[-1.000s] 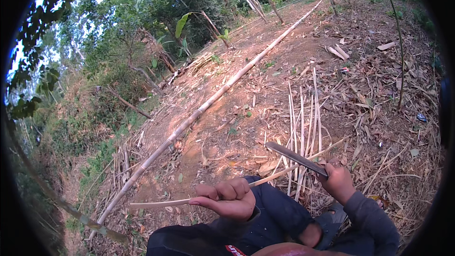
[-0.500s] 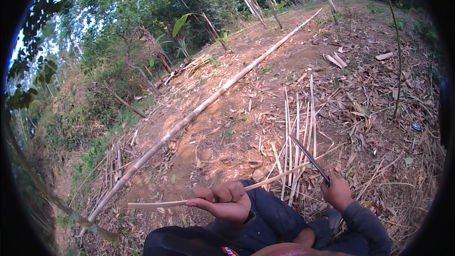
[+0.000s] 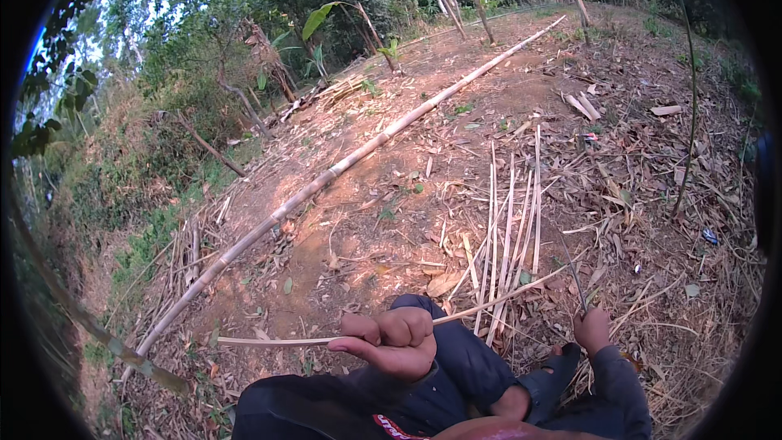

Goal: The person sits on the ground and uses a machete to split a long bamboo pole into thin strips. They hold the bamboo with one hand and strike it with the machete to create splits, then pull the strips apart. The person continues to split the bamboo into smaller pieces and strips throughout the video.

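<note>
My left hand (image 3: 389,344) is closed around a thin bamboo strip (image 3: 493,303), with the thumb along its underside. One end of the strip sticks out to the left, and the longer part bends up to the right past my knee. My right hand (image 3: 593,330) grips a long, narrow-bladed knife (image 3: 575,275); its handle is hidden in the fist. The blade points up and slightly left, near the strip's far right end; whether they touch I cannot tell. Several pale split bamboo strips (image 3: 535,210) lie on the ground just beyond the held one.
A long bamboo pole (image 3: 346,163) runs diagonally over the leaf-strewn soil. Split bamboo pieces (image 3: 582,106) lie farther off at right. My bent leg (image 3: 468,350) and sandalled foot (image 3: 552,381) are close below. A thin stem (image 3: 692,114) stands at right; bushes (image 3: 138,163) grow at left.
The knife has moved right and off the middle of the strip, its blade now more upright. My left hand keeps its hold, and the strip has barely shifted. The view has tilted slightly.
</note>
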The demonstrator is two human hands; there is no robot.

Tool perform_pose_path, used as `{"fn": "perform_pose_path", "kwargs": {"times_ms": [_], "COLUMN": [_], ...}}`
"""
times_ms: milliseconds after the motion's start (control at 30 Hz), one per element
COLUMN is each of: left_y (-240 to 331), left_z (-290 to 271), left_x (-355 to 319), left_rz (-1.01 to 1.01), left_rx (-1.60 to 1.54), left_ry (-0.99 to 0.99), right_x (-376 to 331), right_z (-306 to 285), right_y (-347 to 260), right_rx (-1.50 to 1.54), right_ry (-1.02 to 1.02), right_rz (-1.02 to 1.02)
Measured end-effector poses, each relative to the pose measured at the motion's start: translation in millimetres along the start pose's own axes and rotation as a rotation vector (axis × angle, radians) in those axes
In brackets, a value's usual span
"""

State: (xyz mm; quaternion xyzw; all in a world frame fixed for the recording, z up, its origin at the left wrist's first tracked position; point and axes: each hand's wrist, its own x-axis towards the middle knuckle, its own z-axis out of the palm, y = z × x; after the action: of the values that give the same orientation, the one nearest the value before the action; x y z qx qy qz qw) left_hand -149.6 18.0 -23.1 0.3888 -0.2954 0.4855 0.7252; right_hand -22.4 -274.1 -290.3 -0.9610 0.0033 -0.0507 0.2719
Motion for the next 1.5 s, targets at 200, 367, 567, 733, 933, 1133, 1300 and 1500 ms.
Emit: {"fn": "perform_pose_path", "kwargs": {"times_ms": [200, 367, 567, 733, 933, 1133, 1300, 1500], "left_y": [-1, -7, 10, -36, -73, -118, -122, -133], "left_z": [7, 13, 37, 70, 115, 150, 191, 233], "left_x": [-6, 26, 131, 182, 206, 226, 211, 181], "left_rz": [0.003, -0.137, -0.083, -0.235, -0.269, -0.261, -0.417, -0.368], "left_rx": [-0.049, -0.052, -0.169, -0.103, -0.051, -0.052, -0.195, -0.339], "left_ry": [-0.044, -0.039, -0.166, -0.206, -0.237, -0.398, -0.48, -0.709], "right_x": [-3, -9, -30, -31, -22, -29, -16, -7], "right_z": [5, -9, -42, -31, -23, -98, -108, -28], "right_y": [17, -22, -69, -62, -60, -137, -129, -40], "right_rx": [0.054, 0.072, 0.312, 0.355, 0.424, 0.619, 0.532, 0.264], "right_ry": [0.049, 0.076, 0.044, -0.014, 0.143, 0.215, 0.366, 0.072], "right_rz": [0.029, 0.068, -0.077, -0.125, -0.232, -0.318, -0.402, 0.056]}}
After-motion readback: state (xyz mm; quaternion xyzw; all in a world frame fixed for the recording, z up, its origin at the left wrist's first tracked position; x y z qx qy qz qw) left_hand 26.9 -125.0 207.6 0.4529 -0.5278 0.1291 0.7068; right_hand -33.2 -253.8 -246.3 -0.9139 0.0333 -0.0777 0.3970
